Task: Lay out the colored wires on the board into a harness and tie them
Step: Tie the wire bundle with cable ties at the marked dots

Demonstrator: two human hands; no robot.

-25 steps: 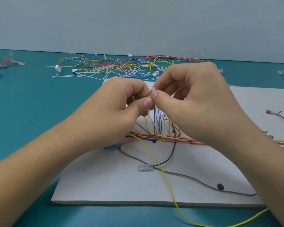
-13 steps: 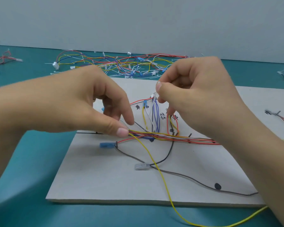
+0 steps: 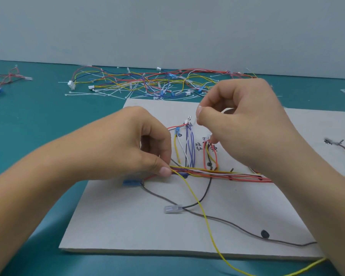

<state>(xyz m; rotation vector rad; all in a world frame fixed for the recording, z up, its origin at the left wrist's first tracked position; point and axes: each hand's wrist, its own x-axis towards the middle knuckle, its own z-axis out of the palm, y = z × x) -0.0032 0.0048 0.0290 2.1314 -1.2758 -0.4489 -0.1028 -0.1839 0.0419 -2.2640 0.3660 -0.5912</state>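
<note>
A grey board (image 3: 127, 226) lies on the teal table. Across its middle runs a bundle of red, yellow and white wires (image 3: 223, 175). My left hand (image 3: 127, 148) pinches the left end of that bundle, where a long yellow wire (image 3: 203, 214) leaves it and runs off the front edge. A short upright branch of purple, white and yellow wires (image 3: 189, 148) rises from the bundle to small terminals (image 3: 188, 121). My right hand (image 3: 241, 120) pinches something small and white beside those terminals; what it is I cannot tell. A black wire (image 3: 227, 223) with a clear connector (image 3: 172, 208) lies loose in front.
A heap of loose coloured wires and white cable ties (image 3: 147, 84) lies behind the board. More wires (image 3: 6, 80) sit at the far left, and a red wire end (image 3: 339, 144) at the board's right. A blue terminal (image 3: 130, 183) lies below my left hand.
My two hands were pinched together above the branch. The left hand has dropped down and left to the main bundle and now grips it. The right hand stays at the branch top.
</note>
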